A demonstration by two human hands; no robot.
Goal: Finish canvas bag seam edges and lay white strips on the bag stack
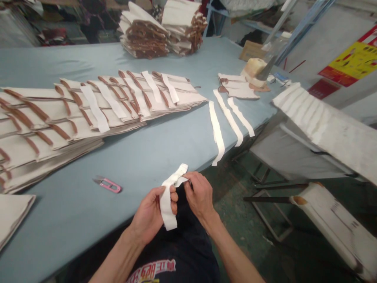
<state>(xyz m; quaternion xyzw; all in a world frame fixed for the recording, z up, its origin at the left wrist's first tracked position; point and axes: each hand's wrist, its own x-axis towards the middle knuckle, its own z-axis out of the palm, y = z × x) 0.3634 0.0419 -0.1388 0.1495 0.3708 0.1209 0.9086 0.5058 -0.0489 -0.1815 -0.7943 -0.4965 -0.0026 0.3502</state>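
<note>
A white fabric strip is held in front of my body, near the table's front edge. My left hand is closed on its middle, with the lower end hanging over the fingers. The fingers of my right hand pinch a small white flap at the strip's upper part. Pink thread snips lie on the blue-covered table to the left of my hands. Three more white strips lie to the right, some reaching over the table edge.
Overlapping cream fabric pieces with brown trim spread across the left and middle of the table. Two fabric stacks stand at the back. A tape roll sits at the far right. Beyond the right edge is a stool.
</note>
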